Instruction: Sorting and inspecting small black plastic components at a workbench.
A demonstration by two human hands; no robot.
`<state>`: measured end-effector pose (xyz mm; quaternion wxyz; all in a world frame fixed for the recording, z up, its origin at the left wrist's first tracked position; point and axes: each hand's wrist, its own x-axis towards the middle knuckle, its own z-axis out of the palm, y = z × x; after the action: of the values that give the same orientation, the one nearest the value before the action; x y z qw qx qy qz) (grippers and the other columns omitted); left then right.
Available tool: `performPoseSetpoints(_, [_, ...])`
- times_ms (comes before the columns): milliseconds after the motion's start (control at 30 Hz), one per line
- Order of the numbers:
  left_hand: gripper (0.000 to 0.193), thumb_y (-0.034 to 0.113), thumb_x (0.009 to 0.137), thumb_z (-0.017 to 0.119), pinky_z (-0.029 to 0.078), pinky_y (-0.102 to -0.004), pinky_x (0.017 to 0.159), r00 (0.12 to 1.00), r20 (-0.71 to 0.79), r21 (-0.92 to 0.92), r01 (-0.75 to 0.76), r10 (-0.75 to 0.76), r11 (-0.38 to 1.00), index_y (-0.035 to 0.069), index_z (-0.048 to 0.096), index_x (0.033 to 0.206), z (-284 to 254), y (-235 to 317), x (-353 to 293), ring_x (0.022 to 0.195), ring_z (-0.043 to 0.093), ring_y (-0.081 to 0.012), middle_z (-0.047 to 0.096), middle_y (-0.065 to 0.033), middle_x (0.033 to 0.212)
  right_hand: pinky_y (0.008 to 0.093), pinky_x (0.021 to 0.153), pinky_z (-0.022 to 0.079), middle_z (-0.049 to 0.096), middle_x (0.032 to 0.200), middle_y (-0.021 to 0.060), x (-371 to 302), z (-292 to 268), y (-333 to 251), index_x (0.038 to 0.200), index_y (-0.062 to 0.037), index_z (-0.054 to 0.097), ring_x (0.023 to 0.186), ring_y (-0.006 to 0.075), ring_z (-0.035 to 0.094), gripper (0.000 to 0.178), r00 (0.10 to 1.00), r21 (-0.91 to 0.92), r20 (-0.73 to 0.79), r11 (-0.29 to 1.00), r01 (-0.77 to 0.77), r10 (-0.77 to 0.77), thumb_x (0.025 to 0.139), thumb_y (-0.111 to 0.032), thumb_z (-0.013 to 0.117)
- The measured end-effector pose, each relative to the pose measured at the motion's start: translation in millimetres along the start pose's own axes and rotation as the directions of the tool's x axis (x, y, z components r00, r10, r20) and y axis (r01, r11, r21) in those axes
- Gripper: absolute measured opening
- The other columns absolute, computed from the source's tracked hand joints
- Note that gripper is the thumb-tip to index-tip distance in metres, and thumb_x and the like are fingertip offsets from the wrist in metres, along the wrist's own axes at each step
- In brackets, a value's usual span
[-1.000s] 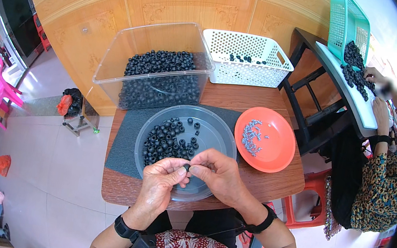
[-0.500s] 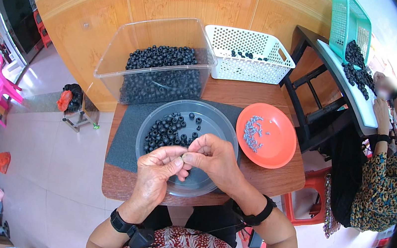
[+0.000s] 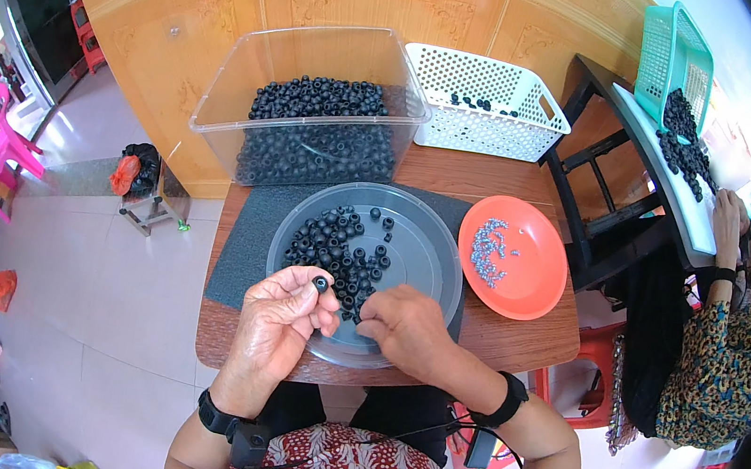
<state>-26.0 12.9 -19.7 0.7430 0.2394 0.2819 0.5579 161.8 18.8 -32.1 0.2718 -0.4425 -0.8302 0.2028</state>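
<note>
Landmark: round grey plastic tray (image 3: 422,241) on the small wooden table (image 3: 514,338). Left hand (image 3: 278,326) at the tray's near-left rim, thumb and forefinger pinched on one small black ring-shaped bead (image 3: 321,283), held just above the rim. Right hand (image 3: 406,329) over the tray's near edge, fingers curled down onto the heap of black beads (image 3: 336,244) in the tray; whether it grips one, cannot tell. Orange round plate (image 3: 531,274) lies right of the tray; clear plastic tub (image 3: 317,103) of beads behind it.

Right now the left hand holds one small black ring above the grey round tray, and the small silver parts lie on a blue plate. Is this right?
Not quite: the head view shows the silver parts on an orange plate, not blue. The left hand does hold a black ring above the grey tray.
</note>
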Motion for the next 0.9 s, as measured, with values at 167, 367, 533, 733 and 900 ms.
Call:
performPoseSetpoints(167, [0.018,0.01,0.085,0.061,0.045,-0.0329,0.058,1.0,0.007,-0.015,0.013,-0.013,1.0,-0.004,0.058,0.097,0,-3,0,0.061,0.057,-0.018,0.062,-0.0124,0.077,0.0404,0.063,0.049,0.062,0.072,0.0152,1,10,-16,0.074,0.0,0.062,0.074,0.0315,0.06,0.014,0.991,-0.291,0.128,0.957,-0.003,0.043,0.069,-0.012,0.064])
performPoseSetpoints(367, [0.015,0.008,0.086,0.06,0.046,-0.0321,0.059,1.0,-0.006,0.047,0.005,-0.005,0.999,-0.004,0.06,0.095,-4,-4,-3,0.062,0.058,-0.018,0.063,-0.014,0.078,0.04,0.066,0.048,0.062,0.075,0.0175,3,15,-15,0.074,0.0014,0.061,0.076,0.0326,0.059,0.014,0.984,-0.336,0.179,0.94,0.054,0.007,0.064,-0.007,0.064])
performPoseSetpoints(533, [0.015,0.006,0.087,0.058,0.048,-0.0302,0.06,0.999,-0.008,0.096,0.032,-0.032,0.995,-0.005,0.06,0.097,1,-7,-6,0.064,0.059,-0.018,0.063,-0.0143,0.079,0.039,0.065,0.048,0.061,0.075,0.0136,-5,1,-5,0.074,-0.0007,0.059,0.074,0.0307,0.059,0.009,1.0,-0.152,0.014,0.988,0.004,-0.002,0.074,-0.007,0.064])
performPoseSetpoints(733, [0.016,0.005,0.087,0.056,0.049,-0.0291,0.062,0.995,-0.029,0.097,0.101,-0.098,0.99,-0.006,0.06,0.098,10,-12,-7,0.067,0.059,-0.0177,0.063,-0.0138,0.081,0.0344,0.067,0.046,0.062,0.081,0.0103,-4,-23,-14,0.089,-0.0036,0.064,0.077,0.0256,0.058,0.012,0.966,0.368,-0.239,0.93,-0.007,0.102,0.077,-0.003,0.064])
performPoseSetpoints(900, [0.018,0.003,0.087,0.057,0.048,-0.0266,0.063,0.992,0.032,0.057,0.121,-0.123,0.991,-0.005,0.06,0.103,14,-19,-7,0.071,0.06,-0.0158,0.065,-0.0133,0.086,0.0266,0.068,0.045,0.063,0.084,0.0061,-7,-26,-25,0.096,-0.0021,0.066,0.079,0.016,0.058,0.017,0.951,0.517,-0.222,0.853,-0.073,0.216,0.078,0.001,0.065])
